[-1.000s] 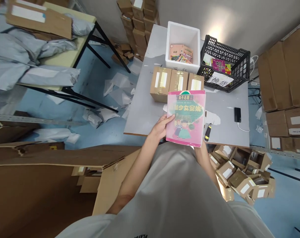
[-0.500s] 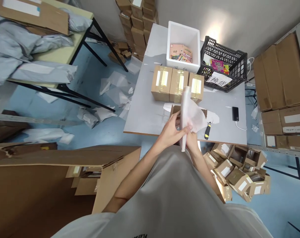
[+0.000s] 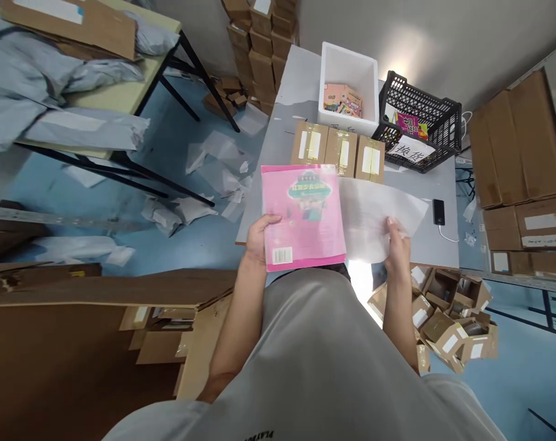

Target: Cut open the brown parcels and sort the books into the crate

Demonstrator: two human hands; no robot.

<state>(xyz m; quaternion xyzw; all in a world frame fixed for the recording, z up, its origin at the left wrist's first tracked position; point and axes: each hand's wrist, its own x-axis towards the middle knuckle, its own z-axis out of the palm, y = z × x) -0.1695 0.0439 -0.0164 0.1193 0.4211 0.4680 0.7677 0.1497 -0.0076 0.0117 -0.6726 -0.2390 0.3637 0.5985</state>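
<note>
My left hand (image 3: 258, 236) grips the lower left edge of a pink book (image 3: 303, 215), held flat with its barcode side up over the near edge of the grey table (image 3: 278, 147). My right hand (image 3: 396, 245) pinches a thin white translucent wrapper (image 3: 374, 217) that spreads out to the right of the book. Both hands are closed on what they hold. Behind the book, a row of three taped cardboard boxes (image 3: 339, 150) stands on the table.
A white foam box (image 3: 346, 76) with colourful packs and a black crate (image 3: 422, 122) with a paper label stand at the table's far end. A phone (image 3: 438, 211) on a cable lies at right. Small cartons (image 3: 452, 324) are piled on the floor; torn wrappers (image 3: 213, 165) litter the left.
The book was face up, then turned on edge with both hands together; now it lies back side up in my left hand, and my right hand has pulled the wrapper off to the right.
</note>
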